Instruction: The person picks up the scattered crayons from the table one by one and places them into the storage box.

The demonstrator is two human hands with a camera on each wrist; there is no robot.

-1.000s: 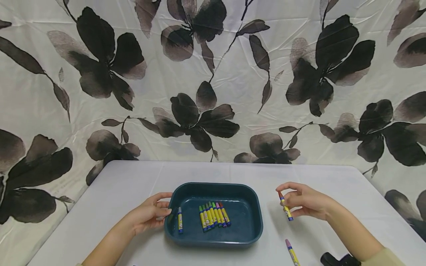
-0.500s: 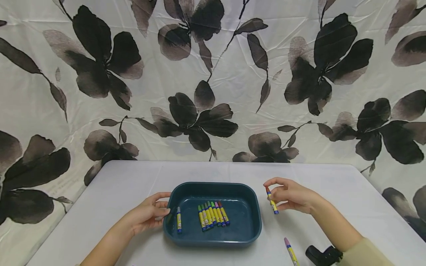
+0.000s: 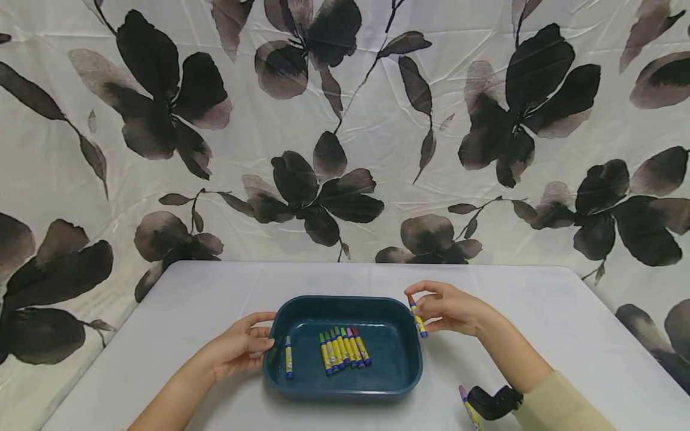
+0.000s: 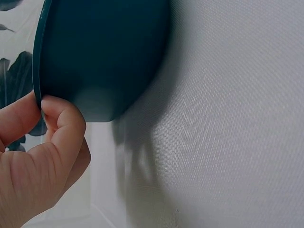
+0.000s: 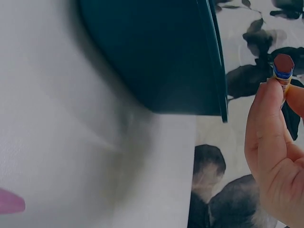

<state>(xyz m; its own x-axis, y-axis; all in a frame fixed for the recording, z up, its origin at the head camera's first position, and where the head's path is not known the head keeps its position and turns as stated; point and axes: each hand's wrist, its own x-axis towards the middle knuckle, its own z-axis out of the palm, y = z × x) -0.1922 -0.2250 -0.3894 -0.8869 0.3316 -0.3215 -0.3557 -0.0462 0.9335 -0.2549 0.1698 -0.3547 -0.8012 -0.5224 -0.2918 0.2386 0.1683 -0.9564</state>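
Note:
A dark teal tray stands on the white table. With thumb and fingers my left hand pinches its left rim, as the left wrist view also shows. Beside the right rim, raised off the table, my right hand holds a crayon with a reddish-orange tip and a yellow and blue wrapper. In the right wrist view one end of this crayon points at the camera. Inside the tray several crayons lie side by side in a row. A single greyish-blue-tipped crayon lies apart, near the left wall.
A crayon with a pinkish-purple tip lies on the table right of the tray, partly covered by the black wrist device. Behind the table hangs a white cloth with dark flowers.
My right hand has moved left with the crayon, from over the table to the tray's right rim. The left hand keeps its hold on the tray.

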